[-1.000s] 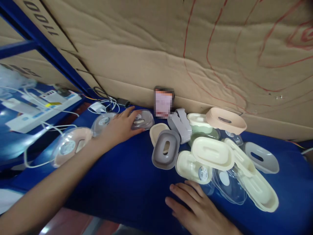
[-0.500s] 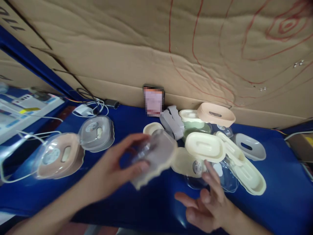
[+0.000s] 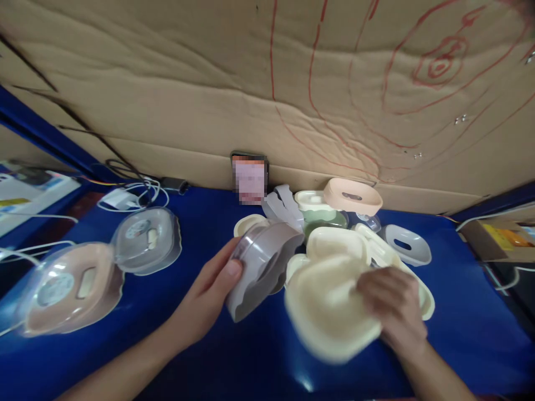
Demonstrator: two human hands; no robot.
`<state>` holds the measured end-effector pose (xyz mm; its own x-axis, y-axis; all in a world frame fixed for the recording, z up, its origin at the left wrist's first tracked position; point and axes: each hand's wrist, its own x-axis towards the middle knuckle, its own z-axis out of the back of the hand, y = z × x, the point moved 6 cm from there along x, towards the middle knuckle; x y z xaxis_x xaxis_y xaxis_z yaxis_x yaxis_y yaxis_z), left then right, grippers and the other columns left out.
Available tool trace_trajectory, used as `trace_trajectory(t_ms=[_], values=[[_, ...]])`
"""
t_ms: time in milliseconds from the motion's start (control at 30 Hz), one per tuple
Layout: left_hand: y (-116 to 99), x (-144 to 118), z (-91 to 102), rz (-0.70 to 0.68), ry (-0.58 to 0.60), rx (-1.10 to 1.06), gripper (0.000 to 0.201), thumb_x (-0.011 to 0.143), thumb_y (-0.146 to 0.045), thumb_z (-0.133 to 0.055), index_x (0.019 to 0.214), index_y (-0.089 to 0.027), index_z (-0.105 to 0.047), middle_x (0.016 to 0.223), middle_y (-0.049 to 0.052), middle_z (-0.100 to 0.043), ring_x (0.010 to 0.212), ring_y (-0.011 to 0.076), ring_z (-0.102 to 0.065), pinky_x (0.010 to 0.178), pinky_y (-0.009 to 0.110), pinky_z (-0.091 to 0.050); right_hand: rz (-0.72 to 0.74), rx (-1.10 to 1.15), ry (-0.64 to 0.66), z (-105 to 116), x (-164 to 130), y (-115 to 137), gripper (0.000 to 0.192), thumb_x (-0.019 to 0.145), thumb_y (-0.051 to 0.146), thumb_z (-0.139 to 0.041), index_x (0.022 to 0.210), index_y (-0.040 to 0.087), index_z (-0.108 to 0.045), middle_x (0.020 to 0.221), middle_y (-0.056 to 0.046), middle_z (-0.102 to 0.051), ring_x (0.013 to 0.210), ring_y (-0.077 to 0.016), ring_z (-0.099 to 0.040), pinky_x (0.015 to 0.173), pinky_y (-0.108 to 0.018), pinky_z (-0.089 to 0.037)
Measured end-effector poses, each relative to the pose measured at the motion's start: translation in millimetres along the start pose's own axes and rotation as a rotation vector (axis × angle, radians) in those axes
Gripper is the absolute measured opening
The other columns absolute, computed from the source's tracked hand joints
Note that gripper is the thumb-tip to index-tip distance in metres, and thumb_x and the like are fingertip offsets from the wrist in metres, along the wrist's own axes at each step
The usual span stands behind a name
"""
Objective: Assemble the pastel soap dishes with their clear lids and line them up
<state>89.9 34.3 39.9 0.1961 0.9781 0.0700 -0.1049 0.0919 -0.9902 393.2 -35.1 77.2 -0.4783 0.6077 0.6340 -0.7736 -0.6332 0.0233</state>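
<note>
Left hand (image 3: 209, 295) is gripping a grey soap dish (image 3: 261, 267), right hand (image 3: 393, 306) clamping a cream tray (image 3: 330, 312) — two dishes lidded, the pile (image 3: 368, 250) still waiting

dim indoor light, motion blur on cream tray (image 3: 330, 306), edges warped

A blue cloth-covered surface (image 3: 217, 223) is carrying two lidded plastic dishes (image 3: 146, 240) at left, white cables (image 3: 129, 197), and heaped cream trays (image 3: 334, 245).
</note>
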Motion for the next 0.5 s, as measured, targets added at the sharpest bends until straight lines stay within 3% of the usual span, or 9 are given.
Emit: trace_trajectory(t_ms=[67, 133, 233, 300, 400, 500], values=[[6, 0, 7.3, -0.027, -0.016, -0.05, 0.063, 0.102, -0.074, -0.054, 0.14, -0.026, -0.068, 0.112, 0.008, -0.079, 0.092, 0.0233, -0.073, 0.077, 0.03, -0.06, -0.032, -0.157, -0.157, 9, 21, -25, 0.045, 0.101, 0.02, -0.06, 0.144, 0.034, -0.063, 0.106, -0.003, -0.078, 0.091, -0.023, -0.073, 0.085, -0.04, -0.053], [10, 0, 10.2, -0.051, -0.028, -0.064, 0.062, 0.101, -0.073, -0.058, 0.141, -0.025, -0.067, 0.114, 0.007, -0.078, 0.092, 0.0223, -0.071, 0.079, 0.029, -0.058, -0.068, -0.298, -0.219, 8, 45, -51, 0.054, 0.1, 0.016, -0.06, 0.15, 0.034, -0.059, 0.114, -0.005, -0.077, 0.098, -0.0249, -0.072, 0.093, -0.043, -0.049], [7, 0, 7.8, -0.111, -0.003, -0.054, 0.063, 0.099, -0.073, -0.062, 0.14, -0.025, -0.066, 0.118, 0.006, -0.078, 0.095, 0.0231, -0.072, 0.081, 0.029, -0.058, -0.066, -0.368, -0.05, -10, 79, -81, 0.053, 0.102, 0.013, -0.054, 0.151, 0.034, -0.059, 0.129, -0.007, -0.075, 0.113, -0.0271, -0.07, 0.105, -0.049, -0.042], [4, 0, 5.5, -0.145, 0.019, -0.049, 0.062, 0.099, -0.072, -0.063, 0.141, -0.026, -0.064, 0.124, 0.006, -0.078, 0.1, 0.0244, -0.073, 0.084, 0.03, -0.058, -0.039, -0.359, 0.091, -22, 94, -87, 0.049, 0.104, 0.014, -0.054, 0.149, 0.032, -0.061, 0.138, -0.009, -0.072, 0.123, -0.0297, -0.067, 0.112, -0.054, -0.037], [4, 0, 4.8, -0.153, 0.019, -0.032, 0.064, 0.099, -0.072, -0.063, 0.143, -0.026, -0.063, 0.131, 0.008, -0.076, 0.106, 0.0263, -0.073, 0.089, 0.031, -0.058, 0.003, -0.29, 0.156, -25, 99, -66, 0.046, 0.106, 0.024, -0.062, 0.151, 0.026, -0.058, 0.148, -0.013, -0.067, 0.137, -0.0345, -0.06, 0.12, -0.063, -0.031], [10, -2, 3.0, -0.137, 0.028, -0.026, 0.065, 0.099, -0.07, -0.065, 0.146, -0.026, -0.062, 0.134, 0.009, -0.075, 0.11, 0.0276, -0.073, 0.091, 0.033, -0.058, 0.046, -0.119, 0.077, -20, 84, -12, 0.05, 0.102, 0.029, -0.071, 0.149, 0.024, -0.059, 0.156, -0.015, -0.059, 0.146, -0.0315, -0.054, 0.125, -0.059, -0.033]])
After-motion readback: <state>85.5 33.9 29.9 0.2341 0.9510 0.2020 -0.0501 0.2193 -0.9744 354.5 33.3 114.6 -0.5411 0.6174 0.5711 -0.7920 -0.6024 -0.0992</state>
